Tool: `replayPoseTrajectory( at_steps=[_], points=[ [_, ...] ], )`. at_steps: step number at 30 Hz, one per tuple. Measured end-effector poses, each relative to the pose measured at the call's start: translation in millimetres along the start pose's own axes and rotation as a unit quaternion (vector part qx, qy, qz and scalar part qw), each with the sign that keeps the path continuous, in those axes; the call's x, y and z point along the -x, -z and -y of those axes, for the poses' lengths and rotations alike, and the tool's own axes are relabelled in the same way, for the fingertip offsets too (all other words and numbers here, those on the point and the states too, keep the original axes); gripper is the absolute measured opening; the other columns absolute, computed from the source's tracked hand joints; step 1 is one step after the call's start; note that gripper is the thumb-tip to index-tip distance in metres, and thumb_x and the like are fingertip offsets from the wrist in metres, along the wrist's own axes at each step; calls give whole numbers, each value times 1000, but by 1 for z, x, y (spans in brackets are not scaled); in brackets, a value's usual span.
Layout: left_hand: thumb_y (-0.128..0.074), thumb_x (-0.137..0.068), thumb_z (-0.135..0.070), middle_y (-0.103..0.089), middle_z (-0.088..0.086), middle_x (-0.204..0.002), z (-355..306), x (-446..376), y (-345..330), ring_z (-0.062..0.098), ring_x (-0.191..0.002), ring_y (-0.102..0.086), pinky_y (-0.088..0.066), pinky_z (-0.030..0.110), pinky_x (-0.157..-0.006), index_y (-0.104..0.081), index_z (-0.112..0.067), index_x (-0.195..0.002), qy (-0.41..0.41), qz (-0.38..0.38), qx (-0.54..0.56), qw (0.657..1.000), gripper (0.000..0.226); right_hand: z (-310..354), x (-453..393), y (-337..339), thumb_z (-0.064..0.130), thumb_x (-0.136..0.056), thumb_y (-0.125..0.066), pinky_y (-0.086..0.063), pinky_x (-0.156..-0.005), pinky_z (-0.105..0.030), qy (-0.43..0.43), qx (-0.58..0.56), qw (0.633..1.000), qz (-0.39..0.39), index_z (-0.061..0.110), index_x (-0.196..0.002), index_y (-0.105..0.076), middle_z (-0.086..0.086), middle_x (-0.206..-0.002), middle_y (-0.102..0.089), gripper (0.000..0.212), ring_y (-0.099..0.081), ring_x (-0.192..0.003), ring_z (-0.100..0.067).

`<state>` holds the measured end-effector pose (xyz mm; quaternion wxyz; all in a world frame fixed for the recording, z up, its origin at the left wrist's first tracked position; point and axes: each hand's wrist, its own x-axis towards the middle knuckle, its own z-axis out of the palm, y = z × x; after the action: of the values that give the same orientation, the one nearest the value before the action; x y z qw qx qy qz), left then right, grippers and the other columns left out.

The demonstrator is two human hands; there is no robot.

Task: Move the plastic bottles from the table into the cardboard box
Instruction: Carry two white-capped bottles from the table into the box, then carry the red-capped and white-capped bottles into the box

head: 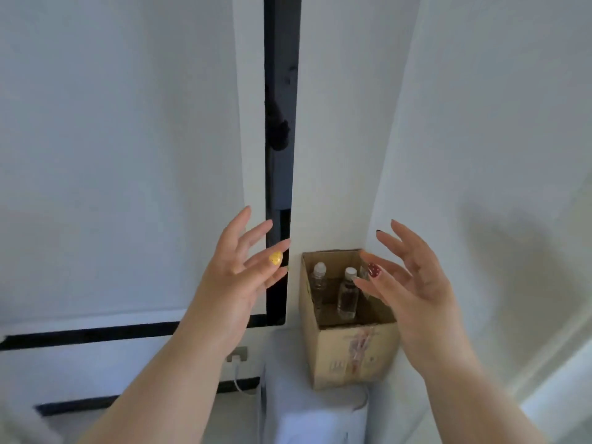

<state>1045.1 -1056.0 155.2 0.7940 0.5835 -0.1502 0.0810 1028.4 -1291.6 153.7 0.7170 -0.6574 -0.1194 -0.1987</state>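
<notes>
An open cardboard box [349, 354] stands in a wall corner on a white surface. Inside it, two clear plastic bottles with white caps stand upright: one at the back left [318, 277], one nearer the middle [347, 296]. A third bottle may sit behind my right fingers, mostly hidden. My left hand [238, 274] hovers to the left of the box, fingers spread, holding nothing. My right hand [413, 283] hovers over the box's right side, fingers spread and empty.
White walls meet in a corner behind the box. A tall dark vertical gap [278, 155] runs up the wall left of the box. A wall socket with a white cable [237, 355] sits below my left wrist. The white surface [304, 411] under the box is narrow.
</notes>
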Motion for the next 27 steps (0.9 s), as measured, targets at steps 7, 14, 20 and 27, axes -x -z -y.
replayPoseTrajectory(
  at_steps=[7,14,20,27],
  points=[
    [-68,-85,-29,-63,0,-141,-79,173,-13,26,-127,-62,-57,35,-88,-48,-31,-145,35,-20,115,993,63,97,140,-15,19,-78,-71,-60,-84,-42,-81,-197,975,56,29,-136,-58,-3,-134,-65,60,-66,-118,-29],
    [-53,-92,-32,-61,3,-143,-166,307,-11,29,-129,-59,-57,38,-91,-53,-28,-142,21,-18,134,991,51,183,258,-49,20,-76,-73,-59,-83,-41,-70,-235,963,114,29,-135,-59,-6,-136,-63,62,-65,-119,-32],
    [-64,-86,-35,-61,-3,-142,-226,425,15,23,-129,-60,-54,40,-99,-53,-33,-141,-33,5,30,999,56,241,376,-87,37,-72,-85,-57,-89,-42,-19,-163,980,112,32,-137,-57,-2,-137,-63,70,-64,-121,-27],
    [-58,-85,-45,-46,-28,-146,-284,582,63,-2,-133,-48,-40,19,-103,-38,-44,-145,-154,20,-383,911,64,298,536,-140,58,-73,-65,-50,-100,-21,101,118,984,81,61,-131,-44,30,-133,-56,62,-54,-125,2]
  ],
)
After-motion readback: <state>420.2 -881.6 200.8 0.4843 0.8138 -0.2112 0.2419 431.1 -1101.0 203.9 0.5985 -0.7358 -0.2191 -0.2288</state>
